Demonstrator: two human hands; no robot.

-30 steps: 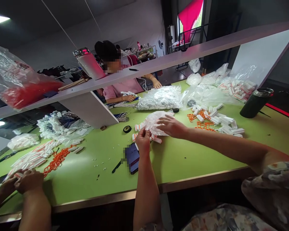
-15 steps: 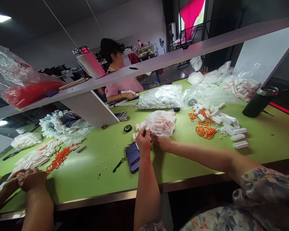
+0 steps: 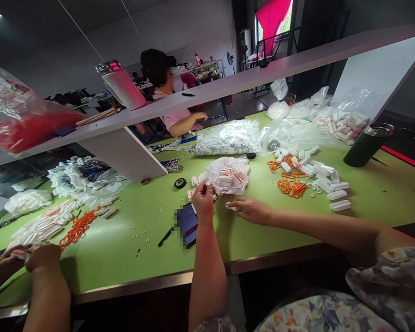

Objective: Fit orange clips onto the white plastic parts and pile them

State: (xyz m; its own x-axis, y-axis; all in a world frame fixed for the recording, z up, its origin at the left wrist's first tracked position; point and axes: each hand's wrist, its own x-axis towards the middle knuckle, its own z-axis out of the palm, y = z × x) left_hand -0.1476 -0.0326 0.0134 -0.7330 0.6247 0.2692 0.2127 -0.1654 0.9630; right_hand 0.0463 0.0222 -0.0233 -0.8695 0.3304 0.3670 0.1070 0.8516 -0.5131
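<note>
One clear bag (image 3: 214,170) with white-and-orange pieces (image 3: 225,180) inside sits mid-desk. The left hand (image 3: 204,199), at its eight o'clock, has fingers pinched almost closed on the bag's edge. Half a second ago the right hand (image 3: 255,211) was against the bag; now it has drawn to five o'clock, fingers curled at a white piece (image 3: 231,207), grip unclear, leaving only the left on the bag. On the green desk (image 3: 383,193), a phone (image 3: 190,226) lies at seven, black tape (image 3: 180,183) at nine, orange frames (image 3: 292,185) at three. Beyond, a co-worker (image 3: 180,123) sits at eleven; a pink curtain (image 3: 273,23) hangs at one.
</note>
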